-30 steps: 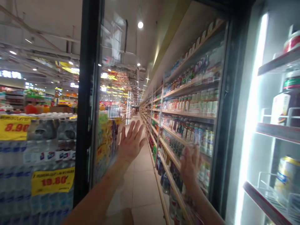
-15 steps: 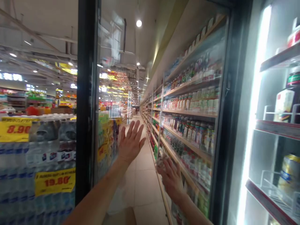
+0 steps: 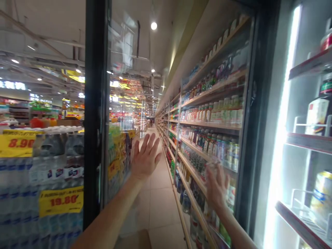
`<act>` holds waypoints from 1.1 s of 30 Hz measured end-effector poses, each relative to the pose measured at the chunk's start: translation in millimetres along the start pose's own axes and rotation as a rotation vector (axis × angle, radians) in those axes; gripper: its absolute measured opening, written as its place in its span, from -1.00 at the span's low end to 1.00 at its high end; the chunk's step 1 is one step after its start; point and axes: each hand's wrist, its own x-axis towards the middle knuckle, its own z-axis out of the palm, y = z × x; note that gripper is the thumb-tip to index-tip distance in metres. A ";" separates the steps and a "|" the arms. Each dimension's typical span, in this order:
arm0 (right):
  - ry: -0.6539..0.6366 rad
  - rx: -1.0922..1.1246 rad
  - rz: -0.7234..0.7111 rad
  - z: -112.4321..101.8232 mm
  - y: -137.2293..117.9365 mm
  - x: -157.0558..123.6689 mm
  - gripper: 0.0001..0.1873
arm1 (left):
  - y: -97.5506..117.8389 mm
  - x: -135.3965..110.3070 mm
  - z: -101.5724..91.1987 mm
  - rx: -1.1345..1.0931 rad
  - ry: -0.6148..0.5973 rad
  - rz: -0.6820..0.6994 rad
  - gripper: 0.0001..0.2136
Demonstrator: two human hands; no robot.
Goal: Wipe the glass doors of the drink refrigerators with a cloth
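Note:
My left hand (image 3: 145,159) is spread flat against the glass door pane (image 3: 129,38), its fingers apart and nothing in them. To the right of it, my right hand (image 3: 218,188) is blurred by motion, close to the same pane. A crumpled, greyish cloth (image 3: 213,164) shows at its fingertips, pressed toward the glass. The black door frame (image 3: 95,103) stands upright on the left. Drinks shelves (image 3: 215,125) and an aisle floor show in the glass; whether they are reflected or seen through it I cannot tell.
On the right, a lit cooler holds bottles and cans on shelves (image 3: 308,142), beside a bright light strip (image 3: 281,131). Stacked packs of bottled water (image 3: 18,193) stand at the left, with yellow price signs (image 3: 61,201). Ceiling lamps hang overhead.
My right hand has moved to the right and slightly up across the glass, with the cloth in it. My left hand has stayed in place.

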 end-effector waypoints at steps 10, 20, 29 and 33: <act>0.095 -0.025 0.104 -0.4 22.9 24.6 -0.40 | -2.0 0.5 0.2 0.033 0.050 0.032 -0.40; 0.154 0.055 0.017 3.1 24.7 66.7 -0.44 | -3.6 -0.4 3.0 0.021 0.048 0.021 -0.38; 0.080 0.046 -0.223 1.2 6.1 81.6 -0.42 | -5.4 -0.8 5.7 0.047 0.048 0.044 -0.37; 0.248 0.006 0.134 0.4 6.0 91.8 -0.44 | -5.7 -1.7 6.1 0.035 0.040 0.038 -0.39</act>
